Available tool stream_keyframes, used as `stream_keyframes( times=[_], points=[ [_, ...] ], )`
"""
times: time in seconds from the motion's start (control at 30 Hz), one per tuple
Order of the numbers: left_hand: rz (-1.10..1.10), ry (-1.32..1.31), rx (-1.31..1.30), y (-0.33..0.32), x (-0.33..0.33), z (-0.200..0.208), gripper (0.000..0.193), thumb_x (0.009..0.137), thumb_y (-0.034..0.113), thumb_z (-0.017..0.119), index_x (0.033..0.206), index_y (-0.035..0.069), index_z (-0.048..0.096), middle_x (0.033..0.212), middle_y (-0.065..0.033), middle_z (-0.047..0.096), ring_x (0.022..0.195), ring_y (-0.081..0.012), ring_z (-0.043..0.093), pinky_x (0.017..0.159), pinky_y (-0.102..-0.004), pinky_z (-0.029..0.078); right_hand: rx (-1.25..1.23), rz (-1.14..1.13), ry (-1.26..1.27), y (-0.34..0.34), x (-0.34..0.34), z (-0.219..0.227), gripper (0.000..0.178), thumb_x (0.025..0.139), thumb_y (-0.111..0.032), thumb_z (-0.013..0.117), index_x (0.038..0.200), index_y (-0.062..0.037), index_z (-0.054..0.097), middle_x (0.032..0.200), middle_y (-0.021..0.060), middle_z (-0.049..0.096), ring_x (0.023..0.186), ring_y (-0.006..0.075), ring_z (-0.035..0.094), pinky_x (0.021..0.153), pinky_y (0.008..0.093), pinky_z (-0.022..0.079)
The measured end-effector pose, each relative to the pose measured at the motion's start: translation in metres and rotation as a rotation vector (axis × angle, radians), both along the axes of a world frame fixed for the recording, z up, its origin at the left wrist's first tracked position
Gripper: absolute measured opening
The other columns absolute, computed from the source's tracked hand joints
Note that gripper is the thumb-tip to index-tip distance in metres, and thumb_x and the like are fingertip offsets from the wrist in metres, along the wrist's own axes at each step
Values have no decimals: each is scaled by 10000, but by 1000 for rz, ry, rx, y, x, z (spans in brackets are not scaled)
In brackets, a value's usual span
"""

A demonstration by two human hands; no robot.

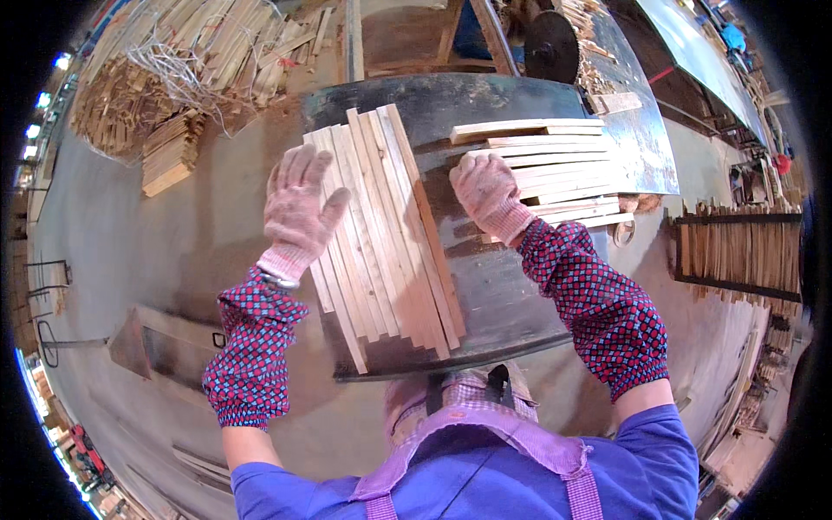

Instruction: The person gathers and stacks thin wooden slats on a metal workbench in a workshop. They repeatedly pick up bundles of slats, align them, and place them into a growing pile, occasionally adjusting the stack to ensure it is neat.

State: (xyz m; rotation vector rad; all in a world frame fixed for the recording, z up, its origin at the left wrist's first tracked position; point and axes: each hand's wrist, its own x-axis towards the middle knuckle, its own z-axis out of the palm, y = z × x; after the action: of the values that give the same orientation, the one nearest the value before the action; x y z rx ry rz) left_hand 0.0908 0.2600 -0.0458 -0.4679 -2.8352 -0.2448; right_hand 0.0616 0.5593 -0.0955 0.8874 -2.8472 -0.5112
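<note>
Both my hands wear pale pinkish work gloves. My left hand [302,201] lies along the left edge of a row of light wooden strips [381,234], its fingers stretched out and the thumb apart. These strips lie side by side, slightly slanted, with uneven near ends. My right hand [490,192] is closed over the left ends of a second group of wooden strips [568,165], which lie crosswise on the right. Its fingertips are hidden, so how many strips it grips cannot be made out. Both groups rest on a dark worktable [503,299].
A round saw blade [551,48] stands beyond the table's far edge. Large heaps of wooden strips [113,113] with tangled white straps lie at the far left on the floor. A bundled wood stack [737,247] stands at the right. A low metal frame [169,347] sits left of me.
</note>
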Motion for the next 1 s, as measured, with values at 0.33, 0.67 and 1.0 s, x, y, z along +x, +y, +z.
stream_keyframes(
  times=[0.33,0.67,1.0],
  points=[
    [15,-1326,1663,29,70,36,625,937,452,563,1415,84,400,1315,-123,518,1211,-250,522,1013,-440,443,-241,101,-229,-8,58,177,179,733,-152,637,891,-74,602,796,76,616,729,234,633,606,375,502],
    [-230,-1167,1038,96,92,72,1021,666,421,762,1414,-93,296,1324,-203,473,1213,-256,487,1042,-317,372,-193,733,-176,-109,234,125,143,790,-195,517,859,-75,555,813,65,498,730,219,522,652,344,459],
    [605,-259,1049,-8,101,10,799,713,97,737,1398,-34,348,1291,-217,540,1152,-294,569,991,-375,442,-970,-338,-504,-42,171,101,388,785,-283,689,1127,-110,629,1074,139,642,977,328,625,831,413,510]
  ],
)
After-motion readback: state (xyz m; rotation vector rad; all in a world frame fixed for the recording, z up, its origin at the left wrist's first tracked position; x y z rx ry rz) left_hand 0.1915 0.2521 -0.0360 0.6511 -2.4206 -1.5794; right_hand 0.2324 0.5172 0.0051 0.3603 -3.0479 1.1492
